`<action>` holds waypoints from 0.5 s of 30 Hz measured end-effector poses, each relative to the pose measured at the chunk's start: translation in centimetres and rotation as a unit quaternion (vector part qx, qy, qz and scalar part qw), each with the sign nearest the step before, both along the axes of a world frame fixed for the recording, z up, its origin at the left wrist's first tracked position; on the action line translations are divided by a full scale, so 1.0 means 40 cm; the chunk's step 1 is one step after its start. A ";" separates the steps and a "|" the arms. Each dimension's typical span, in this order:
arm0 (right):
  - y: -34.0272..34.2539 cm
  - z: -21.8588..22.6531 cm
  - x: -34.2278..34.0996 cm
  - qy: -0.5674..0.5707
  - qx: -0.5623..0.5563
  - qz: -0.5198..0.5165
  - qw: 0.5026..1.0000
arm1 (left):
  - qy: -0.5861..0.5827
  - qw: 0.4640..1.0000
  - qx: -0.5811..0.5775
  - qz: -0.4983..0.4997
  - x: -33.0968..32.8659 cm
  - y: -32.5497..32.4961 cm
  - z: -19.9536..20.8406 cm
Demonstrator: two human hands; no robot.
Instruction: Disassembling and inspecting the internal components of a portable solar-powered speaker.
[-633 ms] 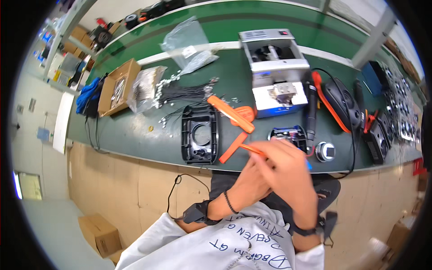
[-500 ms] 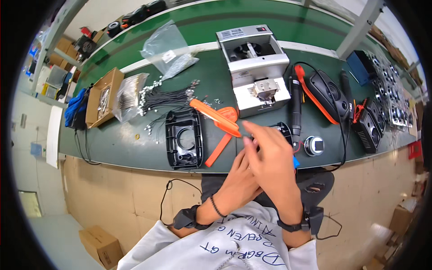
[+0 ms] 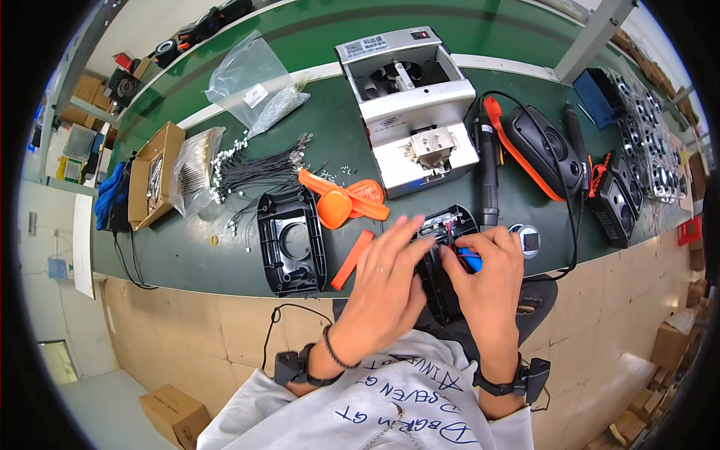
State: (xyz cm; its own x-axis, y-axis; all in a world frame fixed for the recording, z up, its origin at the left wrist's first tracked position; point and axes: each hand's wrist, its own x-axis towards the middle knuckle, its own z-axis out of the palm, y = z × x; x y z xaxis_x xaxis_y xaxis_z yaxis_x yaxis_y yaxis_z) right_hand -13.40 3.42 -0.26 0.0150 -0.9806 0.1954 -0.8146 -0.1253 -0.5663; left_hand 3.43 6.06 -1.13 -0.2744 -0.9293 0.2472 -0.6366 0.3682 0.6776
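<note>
Obscuring its grip, the right hand [image 3: 491,277] is touching a blue part [image 3: 471,259]. The left hand [image 3: 381,289], fingers apart, is overlapping a black plastic housing [image 3: 439,289].

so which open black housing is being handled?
The right housing, between the left hand and right hand, with a blue part at it; the left housing, with a round opening, lies untouched.

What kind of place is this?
Most likely an electronics assembly workshop. The long green workbench holds a bundle of black wires with white ends, a pale metal bench machine, and a black housing lying open with red wires inside.
</note>
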 end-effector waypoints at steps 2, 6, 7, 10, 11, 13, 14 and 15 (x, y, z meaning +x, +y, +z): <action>-0.001 -0.004 0.012 0.022 -0.020 -0.025 0.999 | 0.044 0.999 -0.013 0.017 -0.005 -0.045 -0.011; -0.003 -0.028 0.021 0.015 -0.031 -0.034 0.999 | 0.049 0.998 -0.026 0.039 -0.037 -0.060 -0.042; -0.005 -0.034 0.022 -0.002 -0.043 -0.021 0.999 | 0.048 0.998 -0.028 0.035 -0.035 -0.059 -0.042; -0.007 -0.036 0.010 -0.052 -0.045 -0.002 0.998 | 0.047 0.997 -0.019 0.059 -0.037 -0.054 -0.043; -0.007 -0.035 0.008 -0.085 -0.037 0.004 0.996 | 0.039 0.997 -0.020 0.060 -0.037 -0.052 -0.040; -0.011 -0.027 0.003 -0.168 -0.004 -0.002 0.986 | 0.029 0.997 -0.021 0.062 -0.035 -0.051 -0.039; -0.017 -0.027 0.001 -0.170 -0.004 0.003 0.985 | 0.029 0.997 -0.018 0.067 -0.035 -0.053 -0.040; -0.021 -0.028 -0.002 -0.172 -0.004 0.008 0.985 | 0.028 0.997 -0.015 0.073 -0.034 -0.055 -0.040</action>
State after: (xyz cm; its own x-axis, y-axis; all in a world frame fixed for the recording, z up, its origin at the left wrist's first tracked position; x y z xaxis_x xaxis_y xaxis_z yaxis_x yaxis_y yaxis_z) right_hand -13.47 2.60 -1.37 -0.0374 -0.9792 0.1996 -0.5733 -0.1425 -0.8069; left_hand 2.07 3.88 -2.73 -0.1215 -0.9504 0.2862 -0.6463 0.2946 0.7039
